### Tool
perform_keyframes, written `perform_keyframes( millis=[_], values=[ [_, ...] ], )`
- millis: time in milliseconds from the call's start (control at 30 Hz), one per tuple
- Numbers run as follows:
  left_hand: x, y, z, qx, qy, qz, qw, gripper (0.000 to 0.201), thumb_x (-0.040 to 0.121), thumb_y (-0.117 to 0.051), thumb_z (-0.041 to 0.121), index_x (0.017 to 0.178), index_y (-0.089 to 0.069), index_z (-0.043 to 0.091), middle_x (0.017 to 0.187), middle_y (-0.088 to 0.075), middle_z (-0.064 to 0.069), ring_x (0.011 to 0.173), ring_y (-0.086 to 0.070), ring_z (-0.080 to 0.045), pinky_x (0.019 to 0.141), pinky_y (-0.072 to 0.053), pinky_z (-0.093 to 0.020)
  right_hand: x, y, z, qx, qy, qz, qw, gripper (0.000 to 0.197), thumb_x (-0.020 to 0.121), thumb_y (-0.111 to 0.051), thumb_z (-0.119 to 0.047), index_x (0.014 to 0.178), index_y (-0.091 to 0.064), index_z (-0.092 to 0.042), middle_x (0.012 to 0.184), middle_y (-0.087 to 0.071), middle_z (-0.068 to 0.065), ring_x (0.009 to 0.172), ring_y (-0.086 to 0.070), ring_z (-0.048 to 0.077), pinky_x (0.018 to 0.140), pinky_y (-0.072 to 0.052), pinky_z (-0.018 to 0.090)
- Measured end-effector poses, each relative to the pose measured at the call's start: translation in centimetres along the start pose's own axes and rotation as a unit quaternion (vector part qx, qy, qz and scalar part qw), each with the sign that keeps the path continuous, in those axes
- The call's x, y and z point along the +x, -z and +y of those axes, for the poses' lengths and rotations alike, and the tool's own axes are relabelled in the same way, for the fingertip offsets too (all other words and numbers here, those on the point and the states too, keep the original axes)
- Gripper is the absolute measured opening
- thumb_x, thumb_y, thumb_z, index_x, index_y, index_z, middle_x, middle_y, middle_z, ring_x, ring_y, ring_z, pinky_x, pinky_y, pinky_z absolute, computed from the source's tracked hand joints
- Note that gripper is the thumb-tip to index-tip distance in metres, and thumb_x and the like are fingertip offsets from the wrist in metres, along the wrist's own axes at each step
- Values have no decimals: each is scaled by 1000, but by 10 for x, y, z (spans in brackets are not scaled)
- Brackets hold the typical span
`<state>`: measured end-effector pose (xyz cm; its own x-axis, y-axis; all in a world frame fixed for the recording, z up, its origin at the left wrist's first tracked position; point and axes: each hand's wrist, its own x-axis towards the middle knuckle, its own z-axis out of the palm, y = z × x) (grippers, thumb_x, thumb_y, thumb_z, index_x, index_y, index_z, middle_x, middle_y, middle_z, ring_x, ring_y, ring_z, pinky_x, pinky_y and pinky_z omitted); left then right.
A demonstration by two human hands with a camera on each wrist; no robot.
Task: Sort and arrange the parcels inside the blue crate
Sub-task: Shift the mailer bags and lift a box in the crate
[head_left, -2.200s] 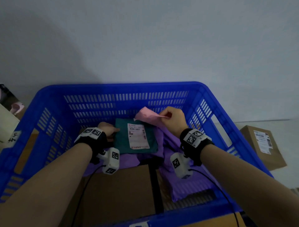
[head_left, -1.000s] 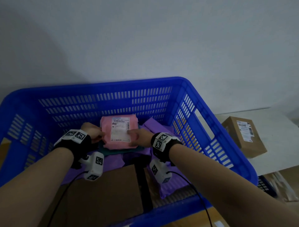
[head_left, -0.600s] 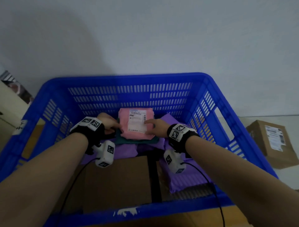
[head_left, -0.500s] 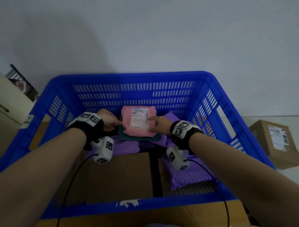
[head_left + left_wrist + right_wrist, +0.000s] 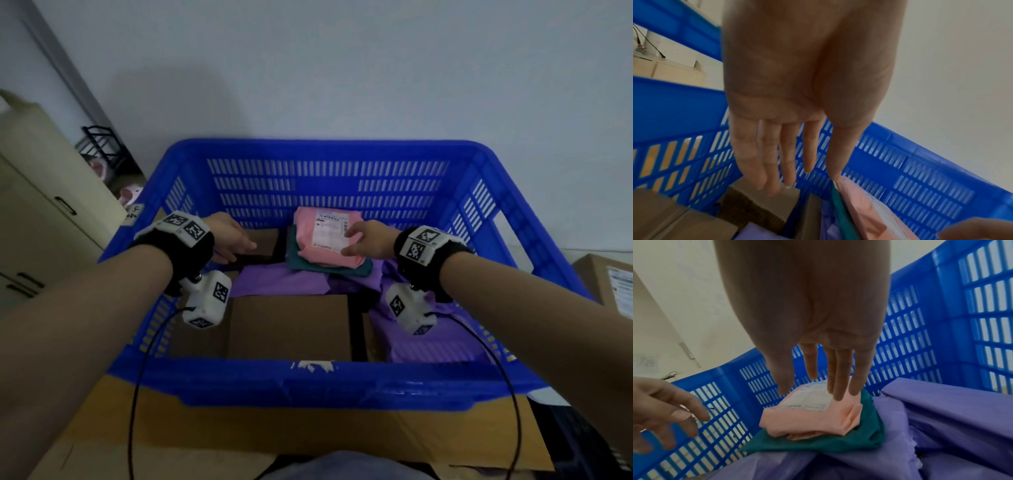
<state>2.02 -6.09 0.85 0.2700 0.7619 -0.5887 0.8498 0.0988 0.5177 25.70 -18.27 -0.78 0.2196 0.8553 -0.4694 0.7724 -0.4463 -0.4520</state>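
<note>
A pink parcel [image 5: 327,240] with a white label lies on a teal parcel [image 5: 329,265] at the back of the blue crate [image 5: 308,380]. Purple bags [image 5: 281,279] lie under them. My right hand [image 5: 366,240] hovers at the pink parcel's right edge, fingers straight, holding nothing; the right wrist view shows its fingertips [image 5: 838,395] just over the pink parcel [image 5: 809,418]. My left hand [image 5: 229,238] is open to the left of the stack, over a brown box [image 5: 263,240]. In the left wrist view its fingers [image 5: 772,170] hang straight above the box [image 5: 760,204].
A large cardboard box [image 5: 291,327] fills the crate's near middle, with another purple bag [image 5: 428,342] at the near right. A labelled carton [image 5: 609,284] sits outside on the right. A beige cabinet [image 5: 37,212] stands to the left. Cardboard lies under the crate's front.
The pink parcel was laid on the teal one. Both hands have since drawn back from the stack, the left one moving away to the left. The camera has pulled back and tilted.
</note>
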Motion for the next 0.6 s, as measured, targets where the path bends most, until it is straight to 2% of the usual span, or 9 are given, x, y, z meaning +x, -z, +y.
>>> perform_keyframes(
  millis=[67, 100, 167, 233, 267, 367, 467, 533, 600],
  values=[
    [-2, -2, -4, 10, 11, -5, 1000, 30, 87, -67, 18, 112, -61, 2, 111, -65, -17, 86, -59, -25, 72, -48, -33, -1, -7, -3, 12, -6, -28, 1000, 52, 90, -61, -31, 131, -50, -1, 120, -62, 15, 95, -61, 23, 71, -47, 24],
    [-3, -3, -6, 23, 17, -13, 1000, 29, 88, -66, 19, 110, -62, 1, 107, -66, -17, 82, -60, -24, 68, -49, -32, -1, -11, -4, 22, -9, -44, 999, 49, 90, -61, -31, 126, -54, 1, 111, -65, 15, 87, -60, 22, 67, -47, 23],
    [-6, -4, -8, 58, 26, -30, 998, 23, 90, -63, 22, 100, -64, 1, 93, -68, -14, 74, -60, -21, 58, -49, -28, -4, -18, -6, 40, -21, -73, 996, 46, 90, -60, -34, 120, -59, 1, 96, -66, 11, 76, -59, 20, 62, -48, 24],
    [-8, -7, -11, 100, 34, -37, 994, 23, 92, -60, 21, 84, -64, 0, 84, -66, -13, 70, -60, -21, 54, -48, -26, -9, -23, -8, 39, -45, -106, 993, 50, 89, -59, -42, 118, -59, -2, 98, -67, 11, 76, -62, 21, 60, -50, 25],
    [-8, -8, -12, 119, 44, -47, 991, 22, 92, -58, 18, 84, -65, -1, 84, -67, -13, 68, -60, -22, 54, -48, -26, -11, -24, -8, 41, -62, -131, 989, 54, 89, -58, -45, 121, -57, -2, 103, -67, 14, 81, -64, 24, 64, -52, 27],
    [-8, -12, -17, 176, 88, -149, 969, 25, 90, -57, 9, 109, -64, -6, 102, -71, -16, 71, -63, -22, 61, -53, -26, -18, -32, -8, 63, -105, -207, 971, 62, 89, -56, -49, 131, -47, -5, 120, -63, 20, 96, -65, 31, 85, -53, 40],
    [-7, -14, -20, 255, 100, -224, 935, 28, 84, -69, 16, 105, -68, -3, 102, -72, -18, 85, -66, -27, 78, -54, -34, -20, -41, -9, 53, -123, -233, 963, 64, 89, -54, -52, 135, -47, -8, 124, -61, 19, 102, -63, 29, 86, -50, 40],
    [-7, -16, -19, 296, 96, -237, 920, 32, 83, -71, 27, 99, -68, -1, 105, -69, -19, 83, -65, -27, 73, -54, -34, -18, -46, -10, 56, -132, -239, 960, 68, 87, -56, -52, 138, -41, -9, 126, -59, 19, 99, -63, 28, 89, -49, 42],
    [-4, -18, -24, 339, 89, -229, 908, 45, 87, -65, 38, 109, -64, 0, 110, -67, -19, 77, -62, -22, 64, -51, -28, -15, -50, -9, 61, -141, -249, 956, 68, 88, -56, -51, 139, -40, -10, 130, -56, 20, 99, -62, 28, 95, -47, 44]
  ],
)
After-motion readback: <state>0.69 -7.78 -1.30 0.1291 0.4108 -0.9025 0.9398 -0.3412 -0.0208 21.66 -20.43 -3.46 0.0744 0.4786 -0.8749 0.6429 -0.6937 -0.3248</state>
